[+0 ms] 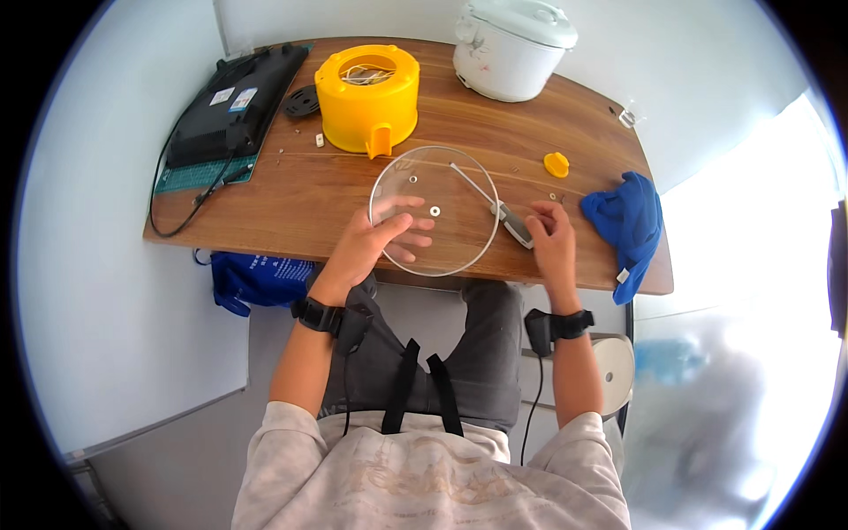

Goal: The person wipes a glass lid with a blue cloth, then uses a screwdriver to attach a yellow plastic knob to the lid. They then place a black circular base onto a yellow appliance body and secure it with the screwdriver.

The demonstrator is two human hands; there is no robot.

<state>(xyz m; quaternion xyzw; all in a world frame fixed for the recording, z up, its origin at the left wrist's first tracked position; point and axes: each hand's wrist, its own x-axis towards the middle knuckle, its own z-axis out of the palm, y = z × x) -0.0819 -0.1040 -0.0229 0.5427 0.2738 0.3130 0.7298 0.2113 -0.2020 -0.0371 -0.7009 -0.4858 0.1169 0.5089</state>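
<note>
My left hand point(367, 238) grips a round clear glass lid point(459, 256) with a pale rim at its left side, thumb over the edge. The other fingers show through the glass. A small white ring point(435, 211) appears near the lid's centre; I cannot tell whether it is on the glass or below. A screwdriver point(514, 226) with a grey handle lies at the lid's right, its shaft seen through or across the glass. Just right of that handle, my right hand point(553, 243) has its fingertips pinched together; anything between them is too small to make out.
A yellow round housing point(369, 106) with wires inside stands at the back. Behind it to the right is a white rice cooker point(511, 53). A black appliance point(221, 110) sits far left. A yellow knob point(556, 164) and blue cloth point(625, 221) lie right.
</note>
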